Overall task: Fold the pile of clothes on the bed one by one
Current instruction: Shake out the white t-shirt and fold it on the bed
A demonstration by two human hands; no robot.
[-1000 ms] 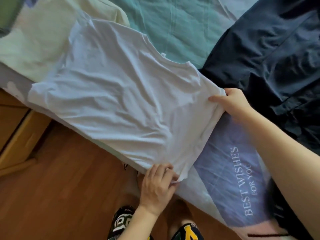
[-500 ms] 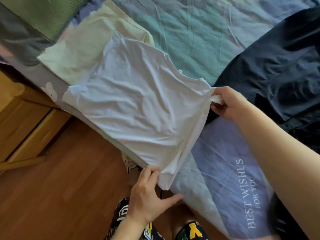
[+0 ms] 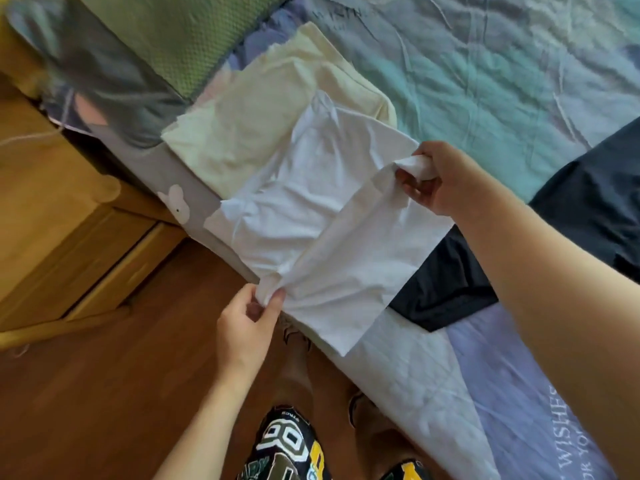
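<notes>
Hands pinch white shirt — half-folded.

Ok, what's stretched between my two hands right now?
In the head view, the lifted side of the white shirt runs between them, from the left hand pinching its near corner to the right hand gripping the far one.

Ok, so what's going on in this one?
A person stands at the bed edge folding a white cotton T-shirt. The left hand pinches its near edge, the right hand grips the far edge, with one side lifted. A folded cream garment lies beside it; a dark navy garment waits unfolded.
</notes>
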